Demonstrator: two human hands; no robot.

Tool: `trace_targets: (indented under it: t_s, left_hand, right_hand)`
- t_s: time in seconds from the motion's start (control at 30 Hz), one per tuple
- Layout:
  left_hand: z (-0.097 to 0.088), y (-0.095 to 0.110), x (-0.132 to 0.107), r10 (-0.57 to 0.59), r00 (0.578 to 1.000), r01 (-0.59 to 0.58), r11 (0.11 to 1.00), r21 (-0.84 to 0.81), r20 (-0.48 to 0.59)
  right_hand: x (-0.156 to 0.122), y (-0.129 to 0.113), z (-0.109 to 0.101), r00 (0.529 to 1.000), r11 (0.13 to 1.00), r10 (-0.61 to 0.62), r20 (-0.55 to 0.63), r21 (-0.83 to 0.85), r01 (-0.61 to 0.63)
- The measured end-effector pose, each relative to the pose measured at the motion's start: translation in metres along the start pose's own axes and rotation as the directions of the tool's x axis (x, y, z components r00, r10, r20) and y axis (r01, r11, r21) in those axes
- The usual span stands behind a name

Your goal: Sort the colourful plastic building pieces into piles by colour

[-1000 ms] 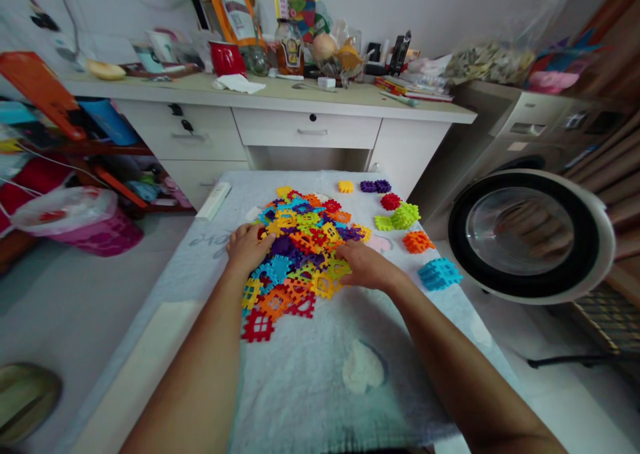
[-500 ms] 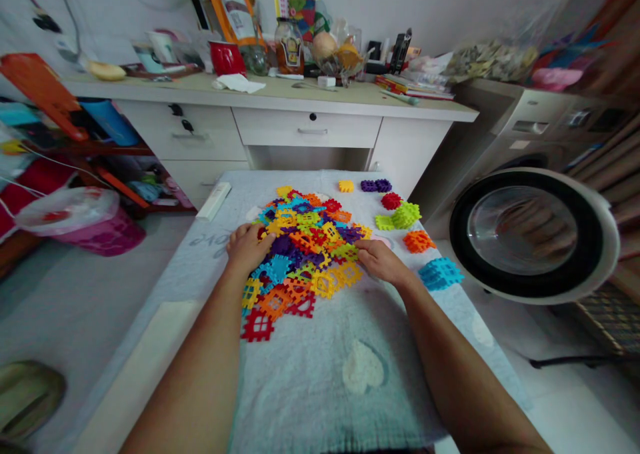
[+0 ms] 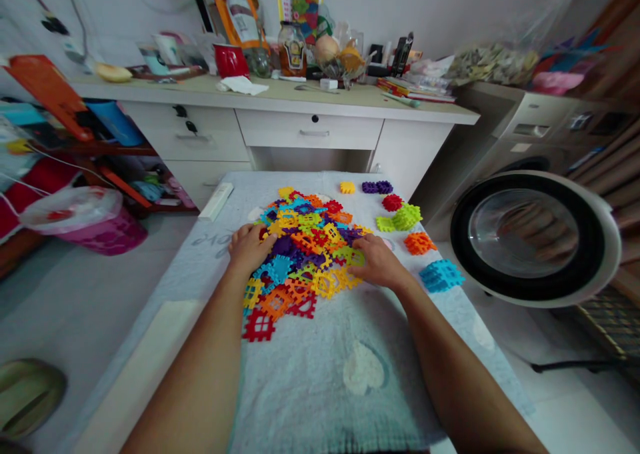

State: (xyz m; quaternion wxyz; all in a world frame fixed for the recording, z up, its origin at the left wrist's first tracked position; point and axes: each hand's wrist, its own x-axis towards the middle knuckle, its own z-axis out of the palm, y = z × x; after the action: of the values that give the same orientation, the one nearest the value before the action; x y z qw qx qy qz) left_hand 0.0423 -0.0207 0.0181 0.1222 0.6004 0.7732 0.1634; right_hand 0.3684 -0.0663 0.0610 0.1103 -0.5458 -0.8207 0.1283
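Observation:
A heap of interlocking plastic building tiles point(image 3: 305, 241) in red, orange, yellow, blue, purple and lime lies on the cloth-covered table point(image 3: 320, 387). My left hand point(image 3: 249, 249) rests against the heap's left edge, thumb apart from the fingers, with no tile visibly gripped. On the right side, my right hand point(image 3: 377, 261) has its thumb and fingers spread around a lime tile point(image 3: 356, 257), touching the heap. Sorted by colour to the right are a yellow stack point(image 3: 347, 187), purple pieces point(image 3: 377, 187), a red stack point(image 3: 393, 203), lime pieces point(image 3: 407, 217), an orange stack point(image 3: 420, 243) and a blue stack point(image 3: 442, 275).
A white box-like strip point(image 3: 216, 201) lies at the table's left edge. Behind stands a cluttered desk point(image 3: 280, 101) with jars and a red pot point(image 3: 231, 61). The open washing machine door point(image 3: 530, 237) is at right, a pink bin point(image 3: 95, 224) at left.
My right hand's fingers have spread apart over the lime tile, where they were closer together before. My left hand stays in about the same place. The view has shifted slightly.

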Motion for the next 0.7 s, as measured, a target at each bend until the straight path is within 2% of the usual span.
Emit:
trace_targets:
  t_s: [0.1, 0.33, 0.5, 0.6, 0.7]
  left_hand:
    - [0.000, -0.001, 0.000, 0.001, 1.000, -0.001, 1.000, 0.006, 0.008]
    - [0.002, -0.001, 0.001, 0.003, 1.000, -0.003, 1.000, 0.018, 0.000]
    - [0.002, -0.002, 0.001, 0.010, 1.000, -0.010, 1.000, 0.023, 0.004]
    - [0.002, -0.002, 0.001, 0.009, 1.000, -0.009, 1.000, 0.024, -0.001]
    - [0.001, -0.001, 0.001, 0.011, 1.000, -0.011, 1.000, 0.016, 0.002]
  right_hand:
    - [0.000, 0.000, 0.001, 0.999, 1.000, 0.002, 0.046, -0.015, -0.002]
    - [-0.003, 0.001, -0.006, 0.996, 0.999, 0.013, 0.085, 0.050, -0.017]
    - [-0.003, -0.001, -0.011, 0.996, 1.000, -0.008, 0.086, 0.021, 0.006]
    - [0.004, 0.010, -0.023, 0.999, 0.998, -0.028, 0.030, -0.049, 0.029]
    - [0.017, 0.032, -0.047, 0.999, 0.976, 0.019, -0.034, -0.218, -0.026]
